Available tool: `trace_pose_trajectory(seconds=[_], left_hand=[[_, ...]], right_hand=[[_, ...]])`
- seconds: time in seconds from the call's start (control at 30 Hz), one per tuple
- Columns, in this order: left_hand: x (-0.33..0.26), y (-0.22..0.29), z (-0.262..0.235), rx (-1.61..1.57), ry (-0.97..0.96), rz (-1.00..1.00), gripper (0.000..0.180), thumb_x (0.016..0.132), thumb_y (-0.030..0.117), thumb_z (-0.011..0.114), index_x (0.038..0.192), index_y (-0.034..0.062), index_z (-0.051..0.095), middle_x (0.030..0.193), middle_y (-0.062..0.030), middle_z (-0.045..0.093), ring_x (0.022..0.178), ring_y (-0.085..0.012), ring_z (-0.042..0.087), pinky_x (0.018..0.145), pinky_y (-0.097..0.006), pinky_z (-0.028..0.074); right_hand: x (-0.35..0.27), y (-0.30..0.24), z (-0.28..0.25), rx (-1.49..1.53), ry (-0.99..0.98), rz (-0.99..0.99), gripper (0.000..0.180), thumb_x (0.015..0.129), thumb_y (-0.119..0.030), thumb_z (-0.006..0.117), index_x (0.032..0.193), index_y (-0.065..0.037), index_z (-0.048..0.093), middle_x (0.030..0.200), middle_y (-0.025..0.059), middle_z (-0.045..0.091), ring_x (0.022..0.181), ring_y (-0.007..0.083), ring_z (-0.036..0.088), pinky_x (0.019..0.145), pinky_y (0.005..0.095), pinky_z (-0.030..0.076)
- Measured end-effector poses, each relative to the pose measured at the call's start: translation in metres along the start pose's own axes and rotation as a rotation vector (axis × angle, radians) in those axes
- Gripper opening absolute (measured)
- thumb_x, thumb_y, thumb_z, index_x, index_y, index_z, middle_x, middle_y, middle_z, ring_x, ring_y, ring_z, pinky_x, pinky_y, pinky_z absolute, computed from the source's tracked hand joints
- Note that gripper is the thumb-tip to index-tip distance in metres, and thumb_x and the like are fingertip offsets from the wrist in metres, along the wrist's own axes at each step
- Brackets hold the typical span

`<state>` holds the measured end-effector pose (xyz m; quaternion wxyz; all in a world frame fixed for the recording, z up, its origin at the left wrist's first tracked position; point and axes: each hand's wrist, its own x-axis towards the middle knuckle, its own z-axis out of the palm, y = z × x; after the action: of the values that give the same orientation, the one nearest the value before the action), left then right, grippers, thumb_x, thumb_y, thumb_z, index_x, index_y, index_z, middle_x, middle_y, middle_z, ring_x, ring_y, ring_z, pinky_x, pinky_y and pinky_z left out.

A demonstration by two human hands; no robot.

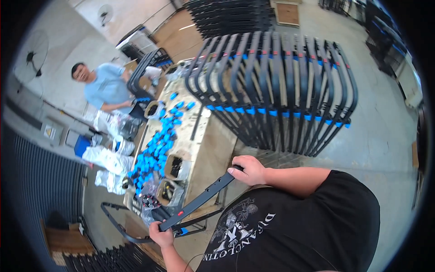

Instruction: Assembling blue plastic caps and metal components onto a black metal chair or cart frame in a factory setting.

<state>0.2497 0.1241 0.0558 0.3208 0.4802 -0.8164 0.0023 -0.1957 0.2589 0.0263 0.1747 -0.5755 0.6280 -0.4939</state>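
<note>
A black metal tube frame (pixel 201 199) with small holes and a red mark slants across in front of my body. My right hand (pixel 250 171) is closed round its upper end, near the table's near corner. My left hand (pixel 162 234) grips its lower end. Below, a curved black tube (pixel 113 229) with a blue piece reaches left past my left hand; whether it belongs to the same frame I cannot tell. Blue plastic clips (pixel 154 152) lie heaped on the worktable (pixel 201 152), beside a box of dark small parts (pixel 176 166) and a plastic bag (pixel 149 199).
A row of upright black tube frames (pixel 276 81) with blue clips stands against the table's right side. Across the table is a person in a light blue shirt (pixel 106 86). White sacks (pixel 108 161) lie left of the table. More black tubes (pixel 113 260) are stacked at lower left.
</note>
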Motion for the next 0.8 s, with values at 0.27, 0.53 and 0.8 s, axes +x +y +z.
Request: trace_pose_trajectory(seconds=[0.27, 0.53, 0.8], left_hand=[[0.036, 0.193, 0.001, -0.384, -0.403, 0.229, 0.044, 0.064, 0.006, 0.083, 0.103, 0.0036, 0.062, 0.09, -0.0076, 0.061, 0.081, -0.0208, 0.059, 0.078, -0.034, 0.05], [-0.02, 0.281, 0.063, -0.747, -0.242, 0.029, 0.021, 0.08, -0.007, 0.066, 0.079, 0.0048, 0.049, 0.072, -0.0003, 0.049, 0.066, -0.0094, 0.046, 0.061, -0.025, 0.04], [0.002, 0.388, 0.071, -0.852, -0.47, 0.159, 0.022, 0.08, -0.005, 0.07, 0.077, 0.0046, 0.05, 0.07, 0.0012, 0.05, 0.067, -0.0087, 0.047, 0.061, -0.026, 0.039]], right_hand=[[-0.122, 0.091, -0.166, 0.117, 0.392, 0.032, 0.023, 0.092, -0.025, 0.065, 0.086, -0.002, 0.064, 0.082, 0.0146, 0.059, 0.076, 0.0329, 0.06, 0.071, 0.0408, 0.049], [-0.246, 0.111, -0.239, 0.206, 0.55, 0.379, 0.031, 0.096, -0.027, 0.062, 0.079, -0.001, 0.06, 0.07, 0.0099, 0.054, 0.067, 0.0178, 0.051, 0.064, 0.0358, 0.044], [-0.339, 0.003, -0.333, 0.116, 0.843, 0.553, 0.034, 0.097, -0.026, 0.061, 0.073, -0.002, 0.057, 0.064, 0.0019, 0.049, 0.065, 0.0098, 0.045, 0.058, 0.0311, 0.04]])
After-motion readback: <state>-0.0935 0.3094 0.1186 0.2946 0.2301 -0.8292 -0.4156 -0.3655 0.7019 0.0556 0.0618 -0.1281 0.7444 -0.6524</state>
